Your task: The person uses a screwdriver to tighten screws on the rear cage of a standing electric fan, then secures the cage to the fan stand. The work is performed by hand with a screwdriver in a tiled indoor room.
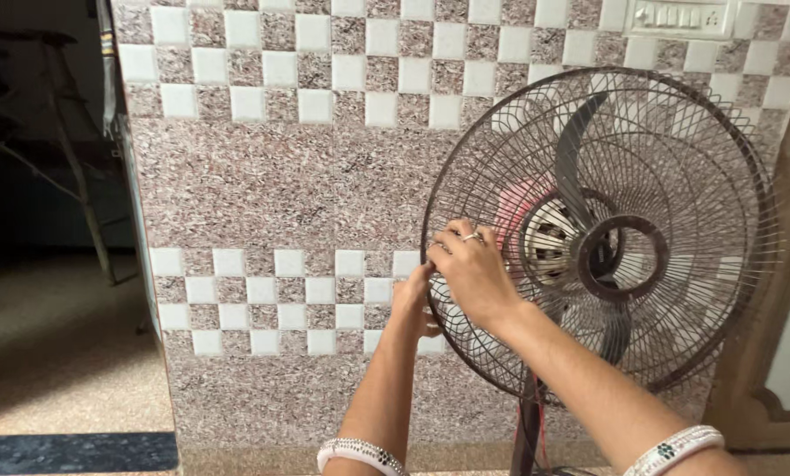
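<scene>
Two bangled wrists near us at the bottom edge; our left hand (413, 300) sits at the left rim of the fan grille (686, 291), its fingers hidden behind the rim, so we cannot tell their state. Our right hand (470, 269) lies on the grille's left wires, fingers (455, 236) curled closed around them. Grey blades (576, 154) behind. Farther back, tiled wall (280, 176); switch plate (680, 18) top right.

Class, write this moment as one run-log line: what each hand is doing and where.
left hand: behind fan guard rim | right hand: fingers on guard's left edge | fan: upright, before tiled wall
</scene>
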